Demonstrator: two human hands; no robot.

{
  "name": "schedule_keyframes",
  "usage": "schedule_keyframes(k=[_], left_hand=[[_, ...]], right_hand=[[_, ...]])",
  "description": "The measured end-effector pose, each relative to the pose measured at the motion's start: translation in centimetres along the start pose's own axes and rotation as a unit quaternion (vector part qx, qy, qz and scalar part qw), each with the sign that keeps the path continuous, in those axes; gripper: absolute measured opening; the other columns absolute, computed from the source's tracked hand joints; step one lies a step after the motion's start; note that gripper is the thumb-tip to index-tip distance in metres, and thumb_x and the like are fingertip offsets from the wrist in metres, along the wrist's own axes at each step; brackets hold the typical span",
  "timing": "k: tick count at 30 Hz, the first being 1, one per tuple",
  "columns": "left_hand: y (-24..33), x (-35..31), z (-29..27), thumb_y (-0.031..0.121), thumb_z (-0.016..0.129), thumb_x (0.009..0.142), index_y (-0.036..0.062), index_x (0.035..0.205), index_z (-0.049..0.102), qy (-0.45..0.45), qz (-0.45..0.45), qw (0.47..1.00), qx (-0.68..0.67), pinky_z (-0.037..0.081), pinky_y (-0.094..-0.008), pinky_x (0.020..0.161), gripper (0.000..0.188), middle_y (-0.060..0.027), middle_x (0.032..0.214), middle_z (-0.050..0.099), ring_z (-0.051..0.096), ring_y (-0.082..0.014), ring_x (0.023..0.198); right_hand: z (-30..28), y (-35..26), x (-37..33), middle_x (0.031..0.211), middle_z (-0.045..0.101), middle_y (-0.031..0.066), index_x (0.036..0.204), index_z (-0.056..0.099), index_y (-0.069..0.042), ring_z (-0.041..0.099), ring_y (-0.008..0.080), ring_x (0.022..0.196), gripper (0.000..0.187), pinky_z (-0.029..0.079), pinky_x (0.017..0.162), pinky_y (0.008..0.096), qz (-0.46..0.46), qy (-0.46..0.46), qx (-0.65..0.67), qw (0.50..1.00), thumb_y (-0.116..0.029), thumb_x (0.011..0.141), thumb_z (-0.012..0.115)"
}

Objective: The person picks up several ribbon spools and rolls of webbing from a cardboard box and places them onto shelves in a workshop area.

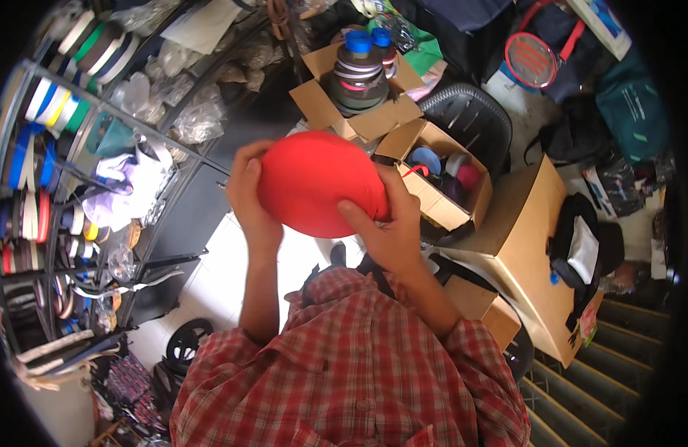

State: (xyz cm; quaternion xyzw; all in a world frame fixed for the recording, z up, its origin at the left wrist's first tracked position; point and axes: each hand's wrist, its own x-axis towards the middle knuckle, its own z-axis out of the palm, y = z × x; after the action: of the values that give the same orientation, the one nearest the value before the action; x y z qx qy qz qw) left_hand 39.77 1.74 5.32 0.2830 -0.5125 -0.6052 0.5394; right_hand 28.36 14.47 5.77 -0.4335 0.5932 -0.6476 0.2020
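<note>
A broad, round red roll (318, 182), smooth and slightly domed like tightly wound strap or tape, is held up in front of my chest. My left hand (253, 197) grips its left edge, with the fingers curled behind and partly hidden. On the other side my right hand (392, 227) clasps the right edge, its thumb pressed on the front face near the bottom. Beyond the roll stands an open cardboard box (322, 112) with stacked dark and striped rolls and blue-capped tops.
A metal shelf rack (120, 112) full of coloured strap rolls and plastic bags runs along the left. To the right are a small open carton (433, 212) with coloured rolls, a large cardboard box (519, 231) and a black chair (470, 112). Stairs or slats (597, 372) lie at lower right.
</note>
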Motion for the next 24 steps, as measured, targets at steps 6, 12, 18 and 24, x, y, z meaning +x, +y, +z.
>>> schedule_keyframes(k=[6, 12, 18, 24], left_hand=[[7.2, 2.8, -3.4, 0.025, 0.065, 0.083, -0.0018, 0.103, 0.065, -0.418, 0.101, 0.863, 0.263, 0.052, -0.0267, 0.068, 0.033, -0.0099, 0.082, 0.070, 0.068, -0.0165, 0.073], [5.7, 1.7, -3.8, 0.012, 0.065, 0.084, -0.0011, 0.098, 0.066, -0.212, 0.100, 0.952, 0.197, 0.051, -0.0267, 0.072, 0.019, -0.0098, 0.085, 0.069, 0.065, -0.0150, 0.075], [1.8, -0.2, -1.3, 0.030, 0.043, 0.102, -0.0017, 0.106, 0.058, 0.089, 0.035, 0.992, -0.078, 0.048, -0.0274, 0.079, 0.036, -0.0073, 0.099, 0.060, 0.057, -0.0118, 0.088], [1.1, -2.2, 0.4, 0.036, 0.039, 0.102, 0.0001, 0.112, 0.054, 0.108, -0.093, 0.952, -0.269, 0.051, -0.0305, 0.082, 0.040, -0.0093, 0.105, 0.061, 0.061, -0.0163, 0.095]], right_hand=[[1.5, -2.6, 1.1, 0.096, 0.067, 0.0147, 0.114, 0.059, 0.001, 0.068, 0.0152, 0.080, 0.045, 0.052, 0.067, 0.0251, -0.075, -0.173, -0.082, 0.979, -0.008, 0.074, 0.078], [3.1, -1.8, 0.8, 0.080, 0.067, 0.0144, 0.113, 0.057, 0.001, 0.068, 0.0173, 0.072, 0.032, 0.051, 0.065, 0.0279, -0.038, -0.025, -0.015, 0.999, -0.015, 0.087, 0.066], [4.4, -1.2, -1.2, 0.069, 0.059, 0.0073, 0.109, 0.056, 0.001, 0.052, 0.0091, 0.058, 0.025, 0.043, 0.056, 0.0260, 0.099, -0.012, 0.024, 0.995, -0.017, 0.093, 0.058], [4.1, 1.0, -2.1, 0.063, 0.052, 0.0040, 0.105, 0.056, 0.001, 0.045, 0.0074, 0.056, 0.024, 0.038, 0.053, 0.0265, 0.017, 0.058, 0.078, 0.995, -0.021, 0.096, 0.054]])
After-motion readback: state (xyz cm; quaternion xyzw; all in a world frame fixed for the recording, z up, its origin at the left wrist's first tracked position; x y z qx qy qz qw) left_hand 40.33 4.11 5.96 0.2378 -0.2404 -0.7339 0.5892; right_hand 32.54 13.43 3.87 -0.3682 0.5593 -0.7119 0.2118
